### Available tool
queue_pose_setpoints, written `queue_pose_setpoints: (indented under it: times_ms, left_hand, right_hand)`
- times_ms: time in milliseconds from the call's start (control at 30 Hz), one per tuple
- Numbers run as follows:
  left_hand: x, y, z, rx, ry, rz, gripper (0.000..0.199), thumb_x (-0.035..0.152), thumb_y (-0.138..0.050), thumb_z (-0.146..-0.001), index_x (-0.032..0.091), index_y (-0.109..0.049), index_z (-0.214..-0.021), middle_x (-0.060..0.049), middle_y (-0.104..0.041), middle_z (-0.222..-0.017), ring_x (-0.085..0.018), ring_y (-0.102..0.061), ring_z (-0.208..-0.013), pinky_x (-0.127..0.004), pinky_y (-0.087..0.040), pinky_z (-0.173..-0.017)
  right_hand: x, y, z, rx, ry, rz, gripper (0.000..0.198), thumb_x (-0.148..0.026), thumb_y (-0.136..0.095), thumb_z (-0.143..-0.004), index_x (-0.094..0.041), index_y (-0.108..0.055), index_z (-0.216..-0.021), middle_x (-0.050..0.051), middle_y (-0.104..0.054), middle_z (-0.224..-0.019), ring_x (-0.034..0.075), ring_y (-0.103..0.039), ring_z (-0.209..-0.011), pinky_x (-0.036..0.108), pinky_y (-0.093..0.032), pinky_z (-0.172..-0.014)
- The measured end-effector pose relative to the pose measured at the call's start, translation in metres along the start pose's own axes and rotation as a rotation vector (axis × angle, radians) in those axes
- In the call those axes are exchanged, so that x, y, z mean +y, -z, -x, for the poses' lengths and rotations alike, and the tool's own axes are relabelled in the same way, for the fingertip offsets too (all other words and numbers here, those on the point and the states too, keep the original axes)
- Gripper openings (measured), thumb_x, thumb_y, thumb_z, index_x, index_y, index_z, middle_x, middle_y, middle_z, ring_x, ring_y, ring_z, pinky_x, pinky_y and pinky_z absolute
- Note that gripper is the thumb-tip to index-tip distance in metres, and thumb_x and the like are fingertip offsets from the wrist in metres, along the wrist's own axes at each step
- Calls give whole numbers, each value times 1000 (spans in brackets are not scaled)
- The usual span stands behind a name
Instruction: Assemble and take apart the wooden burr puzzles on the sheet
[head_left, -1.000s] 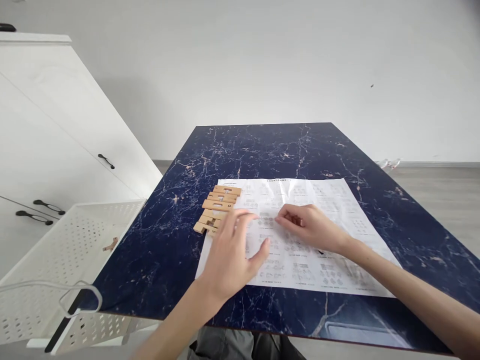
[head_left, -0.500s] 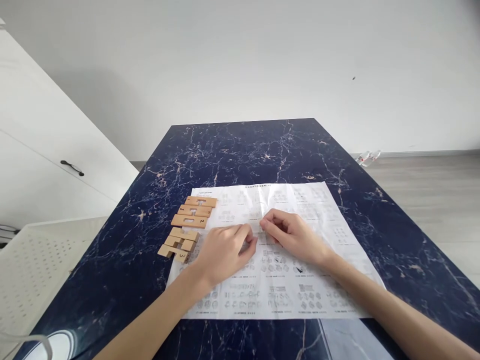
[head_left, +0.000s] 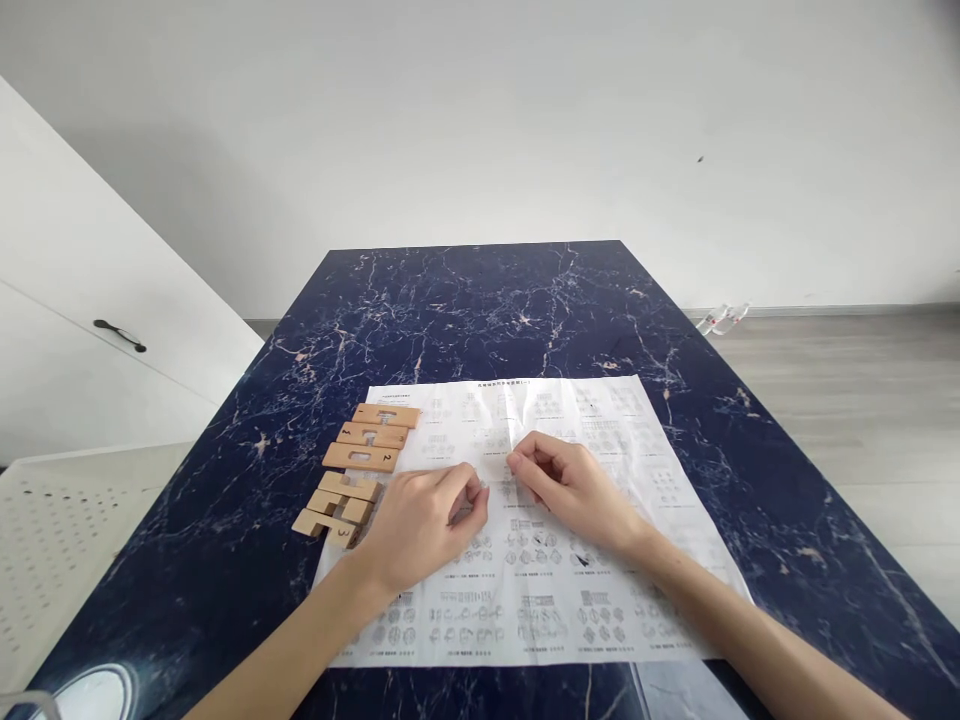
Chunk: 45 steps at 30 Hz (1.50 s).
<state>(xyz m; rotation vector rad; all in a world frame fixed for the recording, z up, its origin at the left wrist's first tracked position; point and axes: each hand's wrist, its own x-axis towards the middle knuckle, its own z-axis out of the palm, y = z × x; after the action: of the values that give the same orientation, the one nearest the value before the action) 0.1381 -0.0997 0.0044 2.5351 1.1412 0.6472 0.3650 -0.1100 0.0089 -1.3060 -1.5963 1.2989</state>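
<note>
A large creased white sheet (head_left: 450, 640), printed with rows of small diagrams, lies on the table. My left hand (head_left: 424, 520) rests on it, fingers curled and thumb tip meeting the index finger, with nothing showing in the grip. Across a narrow gap, my right hand (head_left: 574, 490) is also curled on the sheet, thumb against the fingers and no object visible. Left of my left hand are flat slotted wooden puzzle pieces (head_left: 373, 436) marked with numbers. Notched wooden pieces (head_left: 337, 508), one marked 3, sit just below them, at the sheet's left edge.
The dark blue marbled table (head_left: 465, 310) reaches toward a pale wall. A white cabinet (head_left: 90, 250) and a perforated white chair seat (head_left: 82, 530) stand at left. A round white object (head_left: 94, 695) is at the lower left. Clear plastic items (head_left: 724, 318) show beyond the right edge.
The camera view has shifted slightly. My left hand has drawn a little to the left, widening the gap between my hands. The wooden pieces keep their places on the sheet.
</note>
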Motion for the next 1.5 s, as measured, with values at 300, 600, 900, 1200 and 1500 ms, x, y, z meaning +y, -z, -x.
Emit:
queue_pose_setpoints:
  times_ms: [300,600,900,1200,1500]
  left_hand:
    - [-8,4,-3,22,137,31,26,30,-61,-101,19,-57,-77,7,-52,-55,-9,-48,-46,-23,-35,-50]
    - [-18,9,-4,52,121,-12,27,31,-59,-102,20,-57,-77,8,-49,-54,-9,-46,-47,-23,-33,-50]
    - [-21,12,-6,232,108,-128,20,28,-59,-102,21,-57,-84,0,-66,-78,-18,-63,-74,-31,-51,-70]
    - [-10,-1,2,142,131,-210,45,45,-57,-107,22,-44,-144,-19,-32,-172,-41,-26,-162,-66,-34,-125]
    - [-19,-13,7,150,219,-308,76,59,-50,-107,20,-19,-165,-24,-18,-178,-48,-9,-166,-75,-16,-129]
  right_hand:
    - [2,-1,2,-5,-10,15,32,-44,-55,-107,-23,-60,-84,-3,-57,-62,14,-45,-55,30,-35,-55]
    - [-1,1,3,-7,-14,27,35,-48,-55,-107,-23,-59,-83,-3,-56,-63,14,-45,-55,30,-35,-55]
    - [0,0,4,7,-16,49,36,-49,-54,-106,-23,-58,-81,-2,-57,-62,14,-45,-54,30,-36,-55]
    - [-1,0,4,-1,-18,41,34,-49,-55,-106,-24,-60,-84,-3,-57,-63,14,-46,-54,30,-36,-54]
    - [-1,-1,3,12,-9,78,38,-53,-53,-106,-24,-57,-81,-2,-58,-63,15,-48,-55,30,-39,-55]
